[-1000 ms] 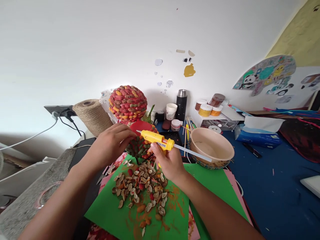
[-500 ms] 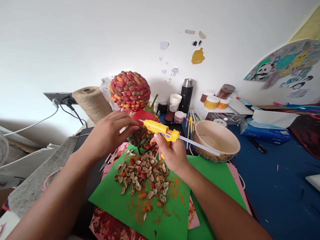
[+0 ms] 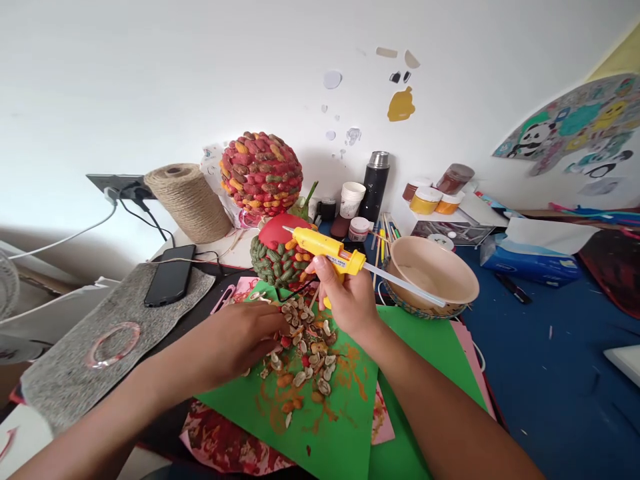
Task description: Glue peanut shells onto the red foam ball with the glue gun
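Note:
My right hand (image 3: 347,300) grips a yellow glue gun (image 3: 325,248) with a clear glue stick out its back; the nozzle points left at a red ball partly covered in painted peanut shells (image 3: 277,257). My left hand (image 3: 245,340) rests palm down on a pile of loose painted peanut shells (image 3: 305,350) on a green sheet (image 3: 325,427). Its fingers curl into the pile, and whether they hold a shell is hidden.
A finished shell-covered ball (image 3: 261,173) and a twine spool (image 3: 187,200) stand at the back. A beige bowl (image 3: 433,277) sits right of the glue gun. A phone (image 3: 170,283) lies on a grey mat (image 3: 100,347). Flask, cups, paint jars and a tissue box (image 3: 535,257) line the back right.
My left hand left the partly covered ball and dropped down onto the shell pile. The right hand kept the glue gun near the ball. The view tilted slightly down.

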A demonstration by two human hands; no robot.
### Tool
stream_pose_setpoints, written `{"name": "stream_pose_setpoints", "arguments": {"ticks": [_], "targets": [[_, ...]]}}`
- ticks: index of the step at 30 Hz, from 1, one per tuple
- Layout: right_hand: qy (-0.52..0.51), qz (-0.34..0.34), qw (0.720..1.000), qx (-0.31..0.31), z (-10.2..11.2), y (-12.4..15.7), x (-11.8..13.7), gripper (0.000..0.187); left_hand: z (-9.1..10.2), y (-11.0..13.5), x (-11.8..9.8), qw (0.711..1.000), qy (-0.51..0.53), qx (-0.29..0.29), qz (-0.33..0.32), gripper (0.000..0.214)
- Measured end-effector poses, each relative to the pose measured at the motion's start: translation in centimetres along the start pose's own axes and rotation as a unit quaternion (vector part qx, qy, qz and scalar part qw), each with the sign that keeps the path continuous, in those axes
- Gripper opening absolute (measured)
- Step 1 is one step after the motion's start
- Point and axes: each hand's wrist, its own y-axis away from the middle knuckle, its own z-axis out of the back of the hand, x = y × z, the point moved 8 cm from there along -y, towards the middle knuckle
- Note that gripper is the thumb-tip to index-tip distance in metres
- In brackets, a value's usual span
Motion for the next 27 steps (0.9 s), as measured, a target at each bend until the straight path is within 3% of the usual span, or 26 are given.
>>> {"name": "stream_pose_setpoints", "arguments": {"ticks": [6,13,19,27], "targets": [[0.012,0.000,1.000,0.011,-0.1,0.0,0.3,0.072,-2.4,-0.2,1.1,0.998,-0.053,0.024,0.030,0.022],[0.027,-0.019,0.999,0.007,-0.1,0.1,-0.3,0.079,-3.3,-1.0,0.5,0.993,-0.070,0.072,0.054,0.016],[0.039,-0.020,0.999,0.006,-0.2,0.2,-0.5,0.077,-3.1,-0.9,0.0,0.995,-0.078,0.049,0.042,0.016],[0.042,-0.023,0.999,0.008,0.0,0.3,-0.5,0.077,-1.8,0.2,0.3,0.999,0.041,-0.023,0.011,0.016]]}}
